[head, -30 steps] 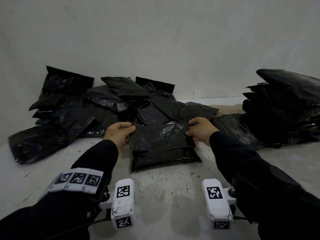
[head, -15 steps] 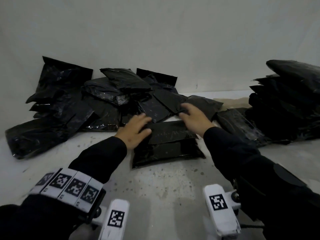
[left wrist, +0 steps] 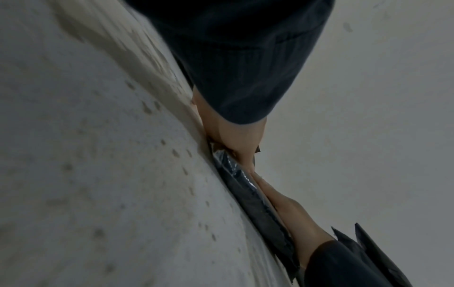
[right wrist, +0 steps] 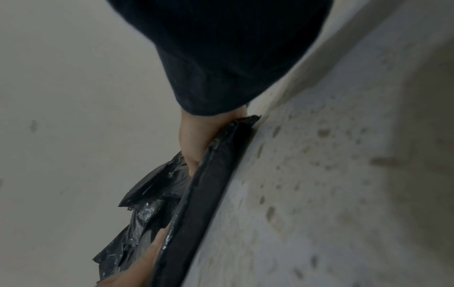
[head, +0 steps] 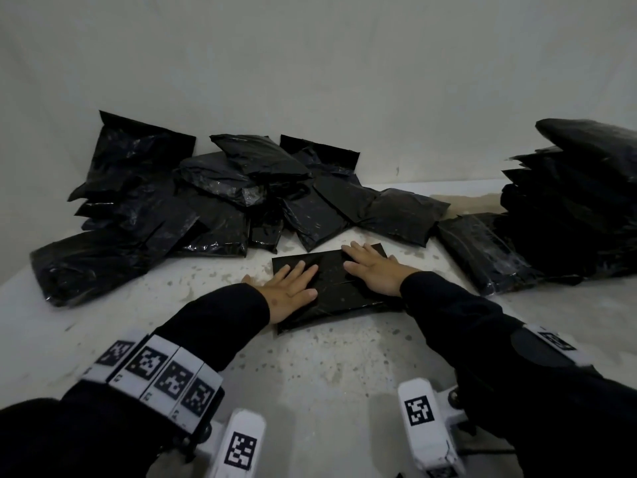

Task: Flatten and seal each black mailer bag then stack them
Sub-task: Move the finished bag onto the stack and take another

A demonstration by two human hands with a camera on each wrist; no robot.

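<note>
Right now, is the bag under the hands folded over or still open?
Folded over: the mailer bag's flap lies flat, pressed by left hand and right hand.

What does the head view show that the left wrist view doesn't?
Only the head view shows the loose pile of bags at the back and the stack on the right, plus both palms flat on the mailer's top face. Only the left wrist view shows the mailer's thin edge pressed against the table. Both show the left hand and right hand pressing the mailer.
</note>
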